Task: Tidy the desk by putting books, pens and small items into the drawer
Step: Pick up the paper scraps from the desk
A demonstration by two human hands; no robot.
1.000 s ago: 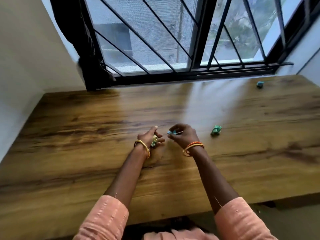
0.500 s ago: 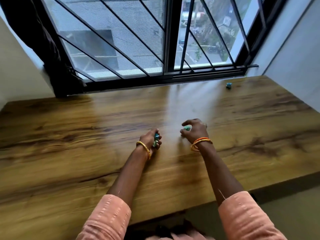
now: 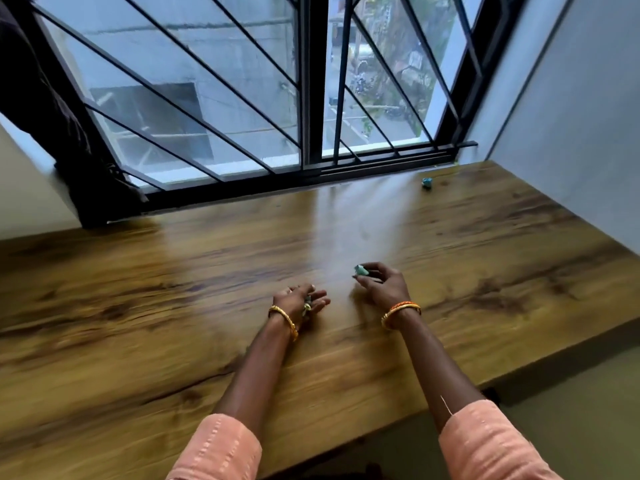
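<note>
My right hand (image 3: 382, 284) hovers over the middle of the wooden desk (image 3: 173, 306) and pinches a small crumpled green item (image 3: 360, 270) between thumb and fingers. My left hand (image 3: 299, 301) rests on the desk just to the left, fingers curled around small greenish items (image 3: 307, 304), mostly hidden in the palm. Another small blue-green item (image 3: 427, 183) lies alone at the far right of the desk near the window. No drawer is in view.
A barred window (image 3: 311, 98) runs along the desk's far edge. A dark curtain (image 3: 52, 116) hangs at the back left. A pale wall (image 3: 571, 133) bounds the desk on the right. The desk's front edge is near my sleeves.
The green item that lay to the right of my hands is now in my right hand, lifted off the desk. The view has swung to the right. My left hand stays put.
</note>
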